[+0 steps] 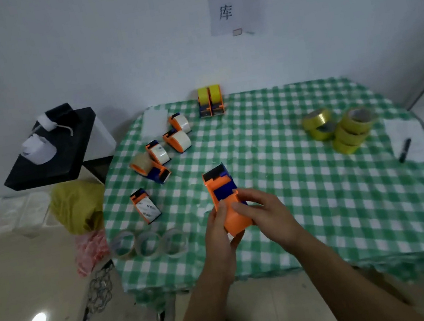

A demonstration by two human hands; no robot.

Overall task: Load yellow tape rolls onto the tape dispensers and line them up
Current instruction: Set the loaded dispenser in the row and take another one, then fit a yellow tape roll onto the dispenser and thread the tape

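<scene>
left hand (220, 231) & right hand (263, 213) both grip an orange/blue tape dispenser (222, 186) just above the tabletop (299, 229), front-centre, fingers curled round its body, thumbs on top. yellow tape rolls (344, 128) sit stacked at rear right, well apart; 2 loaded dispensers (210, 101) stand side by side at the back edge

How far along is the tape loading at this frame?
Done: two yellow-loaded dispensers stand side by side at the back. In hand: left hand and right hand grip an orange dispenser showing no yellow roll. Left: five dispensers at left carry no yellow tape; yellow tape rolls sit piled at right.
</scene>
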